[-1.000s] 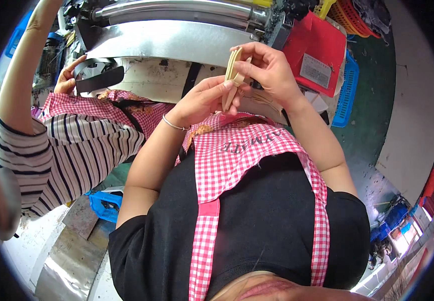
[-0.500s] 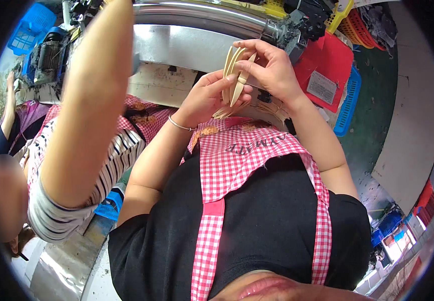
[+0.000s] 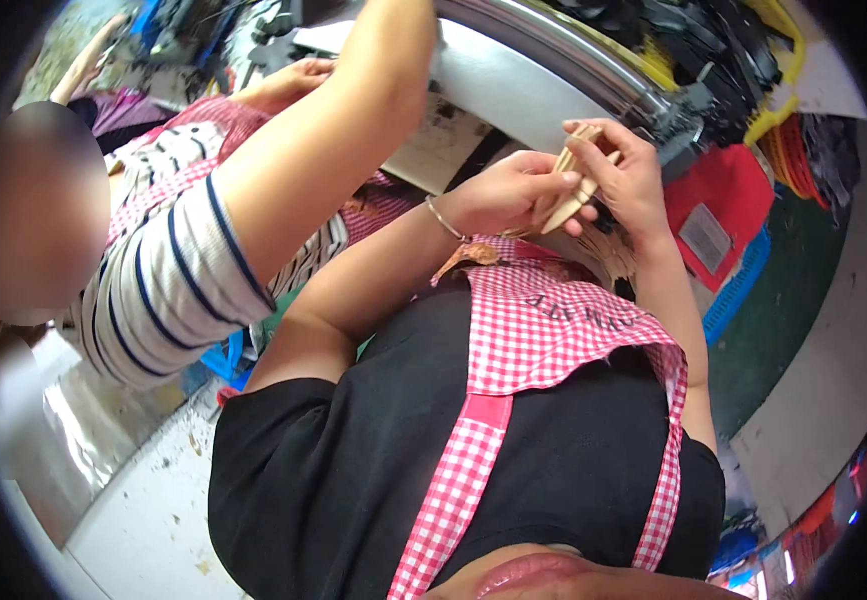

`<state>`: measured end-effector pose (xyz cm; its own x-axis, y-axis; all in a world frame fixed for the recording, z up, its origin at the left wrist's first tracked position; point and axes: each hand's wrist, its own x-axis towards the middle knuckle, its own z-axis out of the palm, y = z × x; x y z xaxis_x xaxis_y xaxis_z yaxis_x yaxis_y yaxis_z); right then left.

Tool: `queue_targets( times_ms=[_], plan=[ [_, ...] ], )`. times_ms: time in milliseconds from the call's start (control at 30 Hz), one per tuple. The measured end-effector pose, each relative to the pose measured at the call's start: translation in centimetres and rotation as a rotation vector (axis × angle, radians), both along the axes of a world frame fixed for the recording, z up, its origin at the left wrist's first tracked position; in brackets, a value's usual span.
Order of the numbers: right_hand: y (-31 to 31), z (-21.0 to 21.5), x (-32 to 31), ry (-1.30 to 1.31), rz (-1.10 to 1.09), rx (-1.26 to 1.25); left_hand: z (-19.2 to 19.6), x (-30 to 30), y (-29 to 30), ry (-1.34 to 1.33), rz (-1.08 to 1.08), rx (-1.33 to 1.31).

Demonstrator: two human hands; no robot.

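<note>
L hand (image 3: pixel 503 192) clamped on a small bundle of thin wooden sticks (image 3: pixel 565 190), fingers wrapped round the lower end, thumb side toward the wearer. R hand (image 3: pixel 625 178) also closed on the same bundle, fingertips pinching it higher up, near the far tip. So both hands share one thing, touching it, no gap between hands & sticks. Bundle sits at chest height, above the pink gingham apron (image 3: pixel 543 330), right of scene centre, just near of the long metal roller (image 3: pixel 543 50).

Key relation: sticks' long axis runs diagonal, near-left end low in the L palm, far-right end up under the R fingers. L hand = base grip, R hand = tip grip; neither is nearer, both on it. Stick count can't tell, they overlap.

Pose: L forearm comes up from lower left, wrist bent inward, thin bangle (image 3: pixel 443 218) at the wrist. R forearm comes up the right side, elbow low, wrist cocked so the fingers curl down over the stick tops.

Around: co-worker in a striped sleeve (image 3: pixel 178 285) on the left, their bare arm (image 3: pixel 333 150) reaching across toward the far bench, well left of the bundle, not touching the wearer's hands. Red bin (image 3: pixel 718 195) w/ a grey label to the right, blue crate (image 3: pixel 738 290) just near of it. Black parts piled far right behind the roller, too blurred to ID.
</note>
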<state>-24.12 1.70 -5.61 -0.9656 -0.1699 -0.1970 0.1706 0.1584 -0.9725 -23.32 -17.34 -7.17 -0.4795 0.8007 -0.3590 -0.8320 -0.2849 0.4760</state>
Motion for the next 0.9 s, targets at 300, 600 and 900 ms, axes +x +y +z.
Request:
queue_targets(
  times_ms=[300,600,900],
  plan=[
    [-1.5,-0.2,0.0,0.115,-0.093,-0.006,0.1,0.4,-1.8,0.106,-0.078,-0.188],
    [0.2,0.6,-2.1,0.299,0.038,0.214,0.9,-0.3,-0.9,0.049,-0.026,-0.222],
    [0.2,-1.4,-13.0,0.125,0.096,0.997,0.1,-4.9,1.4,-0.213,0.045,-0.325]
  ],
)
